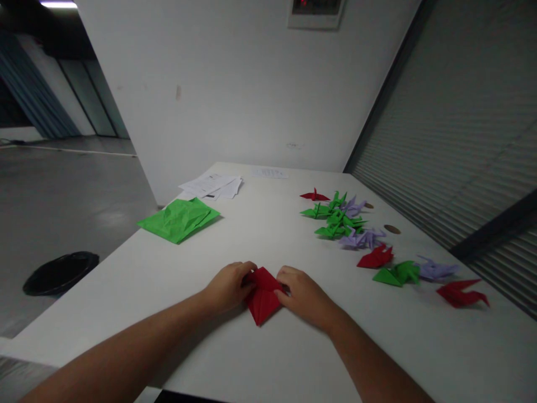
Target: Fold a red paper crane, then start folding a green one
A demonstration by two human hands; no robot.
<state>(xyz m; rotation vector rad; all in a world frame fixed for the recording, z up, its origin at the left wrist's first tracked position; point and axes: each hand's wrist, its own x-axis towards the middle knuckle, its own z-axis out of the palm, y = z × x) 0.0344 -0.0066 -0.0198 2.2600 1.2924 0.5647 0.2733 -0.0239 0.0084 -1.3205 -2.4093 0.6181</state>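
A partly folded piece of red origami paper point(263, 299) lies on the white table in front of me, diamond-shaped with a point toward me. My left hand point(231, 286) pinches its left edge, fingers curled and partly hidden behind the paper. On the opposite side, my right hand point(302, 295) grips the right edge, with the thumb on top of the paper. Crease lines run through the red paper's lower half.
Folded paper cranes in green point(335, 221), purple point(361, 239) and red point(464, 294) are scattered along the table's right side. Crumpled green paper sheets point(179, 219) and printed papers point(213, 184) lie at the left. A black bin point(61, 274) stands on the floor.
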